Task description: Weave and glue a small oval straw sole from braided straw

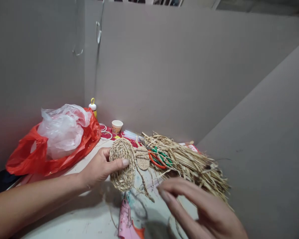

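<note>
My left hand [97, 167] grips an oval woven straw piece [122, 181], with the thumb lying across its face. A loose twisted straw cord [142, 181] hangs from its right side. Just below, a pink glue gun [125, 217] with an orange trigger points its nozzle up at the oval's lower edge. My right hand [201, 209] is to the right, apart from the oval, thumb and forefinger pinched together. Whatever may be between those fingertips is too small to make out. A smaller woven straw oval [142, 158] lies behind the held one.
Right of centre lies a bundle of dry straw [189, 162], with scissors [160, 158] with red and green handles against it. A paper cup [117, 126], clear glue sticks [132, 134] and a yellow bottle [93, 107] stand behind. Plastic bags [62, 132] fill the left. Grey partitions enclose the table.
</note>
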{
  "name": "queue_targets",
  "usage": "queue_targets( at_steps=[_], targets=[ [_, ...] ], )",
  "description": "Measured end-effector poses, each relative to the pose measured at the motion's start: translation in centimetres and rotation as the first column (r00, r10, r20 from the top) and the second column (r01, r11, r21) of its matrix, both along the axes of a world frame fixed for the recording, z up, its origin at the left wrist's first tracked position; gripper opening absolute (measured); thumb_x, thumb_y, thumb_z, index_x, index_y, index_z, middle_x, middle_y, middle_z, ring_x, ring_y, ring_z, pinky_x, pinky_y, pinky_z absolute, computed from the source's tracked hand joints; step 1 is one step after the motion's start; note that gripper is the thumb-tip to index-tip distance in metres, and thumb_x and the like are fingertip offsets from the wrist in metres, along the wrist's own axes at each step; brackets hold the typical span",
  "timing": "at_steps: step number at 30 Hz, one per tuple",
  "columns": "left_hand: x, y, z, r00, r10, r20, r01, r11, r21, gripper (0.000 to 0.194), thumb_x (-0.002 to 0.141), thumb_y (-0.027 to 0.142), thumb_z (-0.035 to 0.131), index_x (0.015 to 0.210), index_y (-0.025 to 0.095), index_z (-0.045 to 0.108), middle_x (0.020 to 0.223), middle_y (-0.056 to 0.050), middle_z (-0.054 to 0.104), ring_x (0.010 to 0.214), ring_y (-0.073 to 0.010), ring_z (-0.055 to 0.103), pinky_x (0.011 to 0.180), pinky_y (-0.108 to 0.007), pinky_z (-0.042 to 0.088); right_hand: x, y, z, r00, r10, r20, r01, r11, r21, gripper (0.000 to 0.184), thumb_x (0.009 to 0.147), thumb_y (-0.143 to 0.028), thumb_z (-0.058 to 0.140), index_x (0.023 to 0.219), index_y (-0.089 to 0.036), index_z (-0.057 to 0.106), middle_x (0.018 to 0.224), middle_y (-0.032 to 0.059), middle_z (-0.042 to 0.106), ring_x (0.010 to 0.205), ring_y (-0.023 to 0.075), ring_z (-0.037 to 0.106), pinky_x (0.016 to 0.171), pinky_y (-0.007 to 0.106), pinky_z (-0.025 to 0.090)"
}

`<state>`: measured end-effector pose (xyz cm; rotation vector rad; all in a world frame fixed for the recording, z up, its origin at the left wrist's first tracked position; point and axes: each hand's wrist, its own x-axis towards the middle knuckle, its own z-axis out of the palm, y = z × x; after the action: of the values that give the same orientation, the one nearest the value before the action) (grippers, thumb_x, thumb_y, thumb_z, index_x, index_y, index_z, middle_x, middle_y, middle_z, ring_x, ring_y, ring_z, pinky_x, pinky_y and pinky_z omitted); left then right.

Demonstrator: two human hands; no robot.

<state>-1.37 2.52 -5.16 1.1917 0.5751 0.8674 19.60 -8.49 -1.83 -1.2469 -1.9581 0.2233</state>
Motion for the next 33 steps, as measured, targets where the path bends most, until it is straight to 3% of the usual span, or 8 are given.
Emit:
queue_targets(
  at_steps=[3,6,9,21,33],
  targets=[
    [-0.5,-0.7,1.2,0.999,-0.014,0.029,0.011,0.997,0.078,0.027,0.071,0.035,0.077,0.081,0.011,0.069,0.071,-0.003,0.066,0.061,-0.0109,0.059,0.059,-0.022,0.049,-1.4,1.6,1.4,0.973,-0.072,-0.218,0.061,0.997,-0.055,0.010,0.085,-0.024,0.064,0.076,-0.025,0.067,0.070,-0.0012,0.069,0.062,0.0142,0.064,0.057,0.021,0.051],
    [-0.8,-1.4,2.6,0.998,-0.014,0.056,0.005,0.986,0.168,0.023,0.074,0.033,0.074,0.078,0.011,0.068,0.068,0.000,0.063,0.060,-0.0090,0.055,0.057,-0.020,0.047,-2.5,2.8,1.4,0.917,-0.042,-0.396,-0.009,0.992,-0.127,0.008,0.083,-0.030,0.067,0.078,-0.025,0.070,0.071,-0.0011,0.070,0.066,0.0143,0.065,0.061,0.022,0.052],
    [-0.9,-1.7,3.8,0.995,-0.030,0.098,0.005,0.969,0.248,0.019,0.077,0.030,0.072,0.073,0.012,0.067,0.065,0.002,0.059,0.058,-0.0070,0.052,0.056,-0.017,0.044,-3.1,3.3,1.5,0.870,0.004,-0.493,-0.069,0.991,-0.113,0.007,0.081,-0.032,0.070,0.078,-0.025,0.071,0.073,-0.0010,0.070,0.068,0.0142,0.065,0.063,0.022,0.052],
    [0.2,-2.2,5.7,0.991,-0.001,0.130,-0.045,0.936,0.349,0.018,0.076,0.029,0.070,0.073,0.012,0.068,0.065,0.000,0.061,0.058,-0.0085,0.052,0.054,-0.018,0.044,-3.6,3.4,3.0,0.825,0.045,-0.563,-0.080,0.996,-0.038,0.005,0.079,-0.027,0.071,0.075,-0.025,0.070,0.068,-0.0034,0.067,0.062,0.0110,0.060,0.059,0.019,0.049],
    [1.4,-2.0,5.3,0.987,0.014,0.162,-0.059,0.958,0.280,0.018,0.074,0.029,0.073,0.071,0.012,0.069,0.063,0.000,0.062,0.055,-0.0088,0.054,0.054,-0.019,0.046,-3.7,3.1,3.0,0.812,0.014,-0.583,-0.016,1.000,0.002,0.010,0.077,-0.023,0.068,0.068,-0.023,0.067,0.060,-0.0034,0.062,0.053,0.0103,0.052,0.049,0.019,0.044]
  ],
)
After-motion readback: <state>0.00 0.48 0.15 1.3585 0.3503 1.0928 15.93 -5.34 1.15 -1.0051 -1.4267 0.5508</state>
